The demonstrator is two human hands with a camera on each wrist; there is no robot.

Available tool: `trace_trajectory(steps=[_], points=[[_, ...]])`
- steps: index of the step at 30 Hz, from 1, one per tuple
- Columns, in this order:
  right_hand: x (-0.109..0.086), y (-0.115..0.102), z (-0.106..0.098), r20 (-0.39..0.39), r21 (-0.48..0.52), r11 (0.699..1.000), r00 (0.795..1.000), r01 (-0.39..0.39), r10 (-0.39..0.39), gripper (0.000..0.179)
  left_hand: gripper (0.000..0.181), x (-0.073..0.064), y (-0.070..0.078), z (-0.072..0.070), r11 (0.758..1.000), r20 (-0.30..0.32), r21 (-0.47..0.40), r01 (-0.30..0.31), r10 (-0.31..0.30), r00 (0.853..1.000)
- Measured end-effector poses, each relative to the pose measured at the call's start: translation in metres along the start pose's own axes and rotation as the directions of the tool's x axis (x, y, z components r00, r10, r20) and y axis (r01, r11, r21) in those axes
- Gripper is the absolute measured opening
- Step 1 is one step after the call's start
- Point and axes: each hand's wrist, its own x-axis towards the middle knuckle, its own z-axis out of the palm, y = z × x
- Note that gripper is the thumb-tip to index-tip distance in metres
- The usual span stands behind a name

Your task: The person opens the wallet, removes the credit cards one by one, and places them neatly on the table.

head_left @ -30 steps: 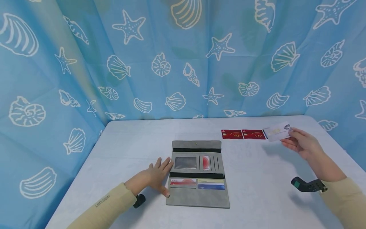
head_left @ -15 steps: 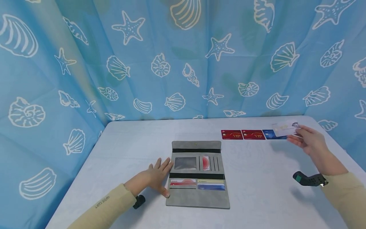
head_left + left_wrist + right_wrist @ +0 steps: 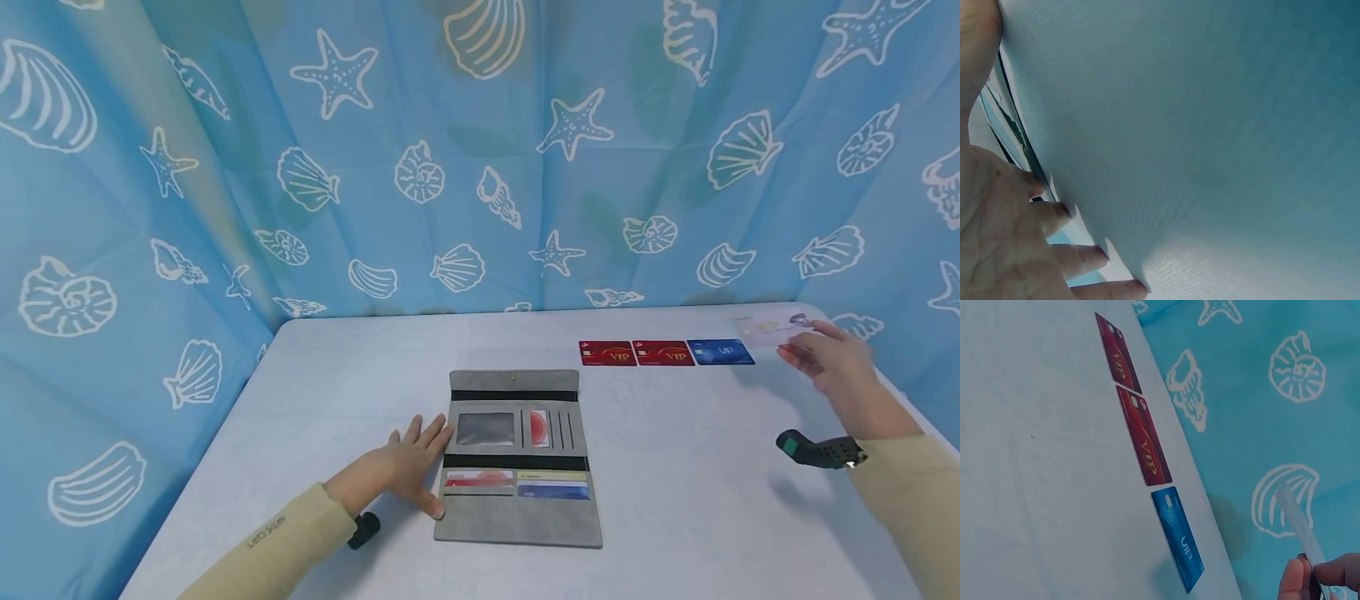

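Likely light, stiff, slick white card (image 3: 768, 331) was pinched by its end, seemingly best, in right hand (image 3: 843, 365) near far-right corner of table (image 3: 675, 483), left hand (image 3: 412, 465) fingers spread.

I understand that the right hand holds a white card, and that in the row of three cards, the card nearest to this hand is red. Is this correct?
Not quite: the head view shows a blue card nearest to the right hand in the row, not a red one. The hand does hold the white card.
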Motion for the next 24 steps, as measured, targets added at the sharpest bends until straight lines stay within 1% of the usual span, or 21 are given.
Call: trace_trajectory(steps=[2, 3, 5, 7, 9, 10, 14, 15, 18, 19, 22, 24], points=[[-0.006, -0.003, 0.001, -0.018, 0.030, 0.999, 1.000, -0.014, 0.014, 0.088, 0.118, 0.001, 0.000, 0.001, 1.000, -0.001, 0.003, 0.000, 0.000, 1.000], [-0.007, -0.003, 0.001, -0.047, 0.045, 0.999, 0.999, -0.004, 0.006, 0.088, 0.118, 0.001, 0.000, 0.001, 1.000, -0.002, 0.006, -0.001, 0.001, 1.000], [-0.007, -0.003, 0.001, -0.071, 0.078, 0.997, 0.997, -0.001, 0.006, 0.088, 0.117, 0.001, 0.000, 0.001, 1.000, -0.003, 0.008, -0.002, 0.002, 1.000], [-0.005, -0.002, -0.001, -0.097, 0.090, 0.996, 0.995, -0.006, 0.015, 0.085, 0.117, 0.000, 0.000, 0.000, 1.000, -0.003, 0.003, -0.001, 0.001, 1.000], [0.000, 0.000, -0.002, -0.147, 0.076, 0.997, 0.989, 0.012, 0.000, 0.075, 0.117, 0.000, 0.000, 0.000, 1.000, -0.003, 0.000, 0.000, 0.000, 1.000], [0.001, 0.000, -0.002, -0.155, 0.073, 0.997, 0.988, 0.002, 0.009, 0.074, 0.117, 0.000, 0.000, 0.000, 1.000, -0.003, 0.001, 0.000, 0.000, 1.000], [0.006, 0.002, 0.001, -0.253, 0.045, 0.999, 0.968, 0.010, 0.002, 0.063, 0.117, 0.001, 0.000, 0.001, 1.000, -0.002, 0.010, 0.003, -0.003, 1.000], [0.006, 0.002, 0.002, -0.263, 0.052, 0.999, 0.965, 0.001, 0.012, 0.064, 0.117, 0.001, 0.000, 0.001, 1.000, -0.002, 0.012, 0.004, -0.004, 1.000], [0.013, 0.004, 0.001, -0.299, 0.105, 0.994, 0.954, 0.003, 0.029, 0.058, 0.118, 0.001, 0.001, 0.001, 1.000, 0.003, 0.014, 0.011, -0.011, 1.000], [0.017, 0.006, 0.000, -0.309, 0.135, 0.991, 0.950, 0.003, 0.039, 0.053, 0.117, 0.001, 0.001, 0.001, 1.000, 0.004, 0.015, 0.013, -0.013, 1.000], [0.030, 0.013, -0.005, -0.333, 0.238, 0.971, 0.941, 0.019, 0.063, 0.037, 0.117, 0.001, 0.001, 0.000, 1.000, 0.003, 0.019, 0.017, -0.018, 1.000], [0.033, 0.016, -0.006, -0.348, 0.286, 0.958, 0.934, 0.026, 0.078, 0.030, 0.117, 0.001, 0.001, 0.000, 1.000, 0.002, 0.021, 0.019, -0.019, 1.000]])
